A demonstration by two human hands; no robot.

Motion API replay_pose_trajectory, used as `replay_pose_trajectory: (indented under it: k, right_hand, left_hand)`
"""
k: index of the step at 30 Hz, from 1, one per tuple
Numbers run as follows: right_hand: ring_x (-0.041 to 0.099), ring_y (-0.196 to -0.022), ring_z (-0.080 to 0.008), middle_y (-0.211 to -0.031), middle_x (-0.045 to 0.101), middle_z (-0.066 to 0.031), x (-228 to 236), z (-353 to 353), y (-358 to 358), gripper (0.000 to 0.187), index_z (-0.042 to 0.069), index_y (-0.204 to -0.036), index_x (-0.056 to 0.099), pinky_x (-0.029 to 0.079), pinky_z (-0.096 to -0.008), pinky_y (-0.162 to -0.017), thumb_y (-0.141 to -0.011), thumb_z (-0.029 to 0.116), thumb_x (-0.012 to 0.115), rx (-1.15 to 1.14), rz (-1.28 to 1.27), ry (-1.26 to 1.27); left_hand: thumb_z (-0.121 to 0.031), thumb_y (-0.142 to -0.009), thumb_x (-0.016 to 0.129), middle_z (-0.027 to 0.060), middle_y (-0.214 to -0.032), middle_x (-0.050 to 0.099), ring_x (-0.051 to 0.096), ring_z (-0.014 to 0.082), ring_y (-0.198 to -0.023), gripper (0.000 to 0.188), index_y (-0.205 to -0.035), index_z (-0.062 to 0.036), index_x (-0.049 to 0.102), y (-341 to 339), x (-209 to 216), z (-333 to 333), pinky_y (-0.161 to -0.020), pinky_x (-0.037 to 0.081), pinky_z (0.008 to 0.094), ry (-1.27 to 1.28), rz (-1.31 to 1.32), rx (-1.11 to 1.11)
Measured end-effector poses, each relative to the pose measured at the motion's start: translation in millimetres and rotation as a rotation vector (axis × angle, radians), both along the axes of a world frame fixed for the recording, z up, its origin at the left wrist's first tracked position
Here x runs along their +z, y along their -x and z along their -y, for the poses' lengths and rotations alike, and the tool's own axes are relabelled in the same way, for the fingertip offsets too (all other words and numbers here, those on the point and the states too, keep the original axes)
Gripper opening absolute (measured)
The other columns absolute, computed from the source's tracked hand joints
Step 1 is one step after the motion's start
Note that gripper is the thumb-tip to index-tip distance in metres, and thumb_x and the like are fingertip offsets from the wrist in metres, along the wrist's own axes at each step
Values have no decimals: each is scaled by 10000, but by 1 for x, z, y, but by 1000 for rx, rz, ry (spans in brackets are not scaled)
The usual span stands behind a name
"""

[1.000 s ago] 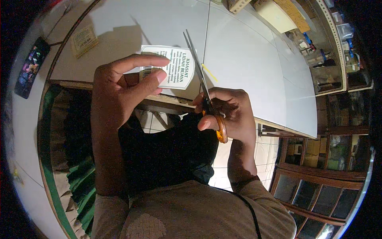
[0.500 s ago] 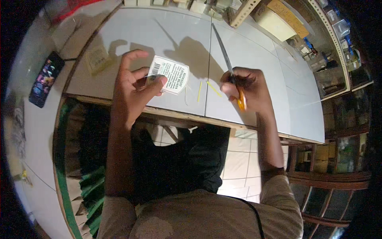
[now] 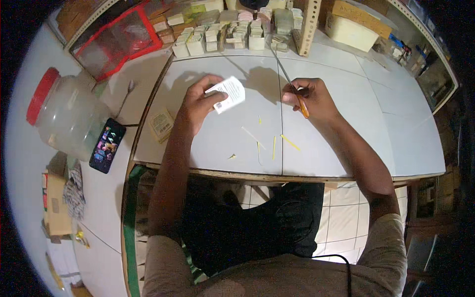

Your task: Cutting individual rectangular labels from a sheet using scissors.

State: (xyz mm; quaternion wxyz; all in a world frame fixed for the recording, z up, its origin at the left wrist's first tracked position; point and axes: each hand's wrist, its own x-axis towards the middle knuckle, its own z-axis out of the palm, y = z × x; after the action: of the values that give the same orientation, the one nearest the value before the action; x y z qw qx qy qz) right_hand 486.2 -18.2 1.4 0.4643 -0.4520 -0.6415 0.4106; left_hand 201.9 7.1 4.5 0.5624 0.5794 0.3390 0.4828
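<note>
My left hand [image 3: 200,103] pinches a white printed label [image 3: 231,93] between thumb and fingers, above the white tabletop [image 3: 321,146]; my right hand [image 3: 315,96] grips orange-handled scissors [image 3: 284,73], right of the label. At the back, small boxes [image 3: 181,50] stand packed with paper stacks [image 3: 198,36]. Cardboard [image 3: 361,19] lies across a cream tub [image 3: 347,37]. Whether the red-lidded clear jar [image 3: 71,116] holds anything, I cannot tell.

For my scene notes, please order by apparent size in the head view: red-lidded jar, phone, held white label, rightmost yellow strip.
1. Red-lidded jar
2. Phone and white label: too alike to rank
3. Rightmost yellow strip
</note>
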Motion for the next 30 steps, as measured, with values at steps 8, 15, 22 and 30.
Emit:
replay_pose_trajectory:
  k: [8, 15, 22, 30]
  right_hand:
    - [483, -507, -96, -569, 585, -43, -2, -11, -22, 358, -8, -759, 675, 388, -265, -482, -742, 320, 817, -124, 336, -153]
    - [469, -491, -84, -545, 555, -37, 11, -9, -28, 425, 21, -852, 716, 386, -260, -488, -695, 398, 835, -227, 551, -242]
    - [418, -408, -141, -479, 518, -61, -11, -40, -48, 468, 15, -803, 698, 377, -295, -465, -717, 464, 797, -336, 574, -824]
    - [514, -462, -136, -515, 562, -83, 1, -23, -50, 536, 10, -817, 684, 414, -320, -486, -756, 540, 734, -320, 705, -102]
  left_hand:
    - [-99, -818, 699, 87, -868, 675, 629, 112, -786, 247, -1012, -20, 568, -6, -13, -21, -711, 489, 245, -31, -365, 138]
    - [-174, -789, 726, 164, -977, 646, 631, 279, -942, 328, -1032, -18, 569, 35, -28, -36, -849, 487, 369, -507, -945, 380]
    - [-291, -746, 756, 186, -1151, 621, 571, 324, -1135, 544, -1181, -20, 575, 167, -21, -3, -973, 432, 398, -437, -1294, 397]
    - [-215, -686, 803, 154, -1017, 672, 634, 282, -1024, 494, -1099, -31, 603, 162, -12, 0, -888, 485, 372, -339, -1145, 443]
